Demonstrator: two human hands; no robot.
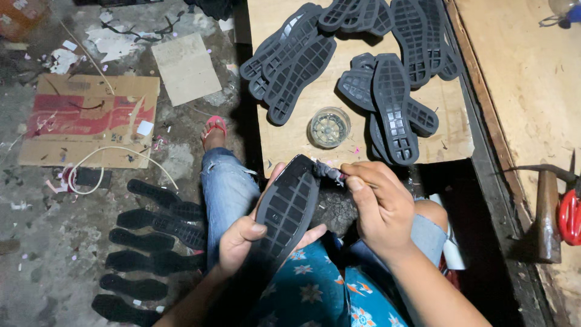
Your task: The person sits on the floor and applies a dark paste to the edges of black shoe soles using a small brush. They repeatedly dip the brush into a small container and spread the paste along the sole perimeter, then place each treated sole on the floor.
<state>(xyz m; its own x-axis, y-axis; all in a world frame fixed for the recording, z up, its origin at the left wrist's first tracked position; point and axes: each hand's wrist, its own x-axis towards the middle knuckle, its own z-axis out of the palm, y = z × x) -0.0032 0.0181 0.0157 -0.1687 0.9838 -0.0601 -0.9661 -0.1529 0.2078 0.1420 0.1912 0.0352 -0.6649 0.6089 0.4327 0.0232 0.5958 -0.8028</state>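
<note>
My left hand (242,239) grips a black rubber shoe sole (287,209) from below, tread side up, over my lap. My right hand (378,203) pinches a small dark brush or rag (328,172) against the sole's top edge. A round glass dish (328,127) with yellowish glue sits on the wooden board (290,142) just beyond the sole. Several more grey soles (393,103) lie piled on that board, some at the far left (290,66).
Several black soles (148,242) lie in a row on the concrete floor at left, beside flattened cardboard (85,118) and a white cord (115,154). A hammer (548,212) and a red tool (570,215) rest on the wooden bench at right. My foot in a pink sandal (213,128) is on the floor.
</note>
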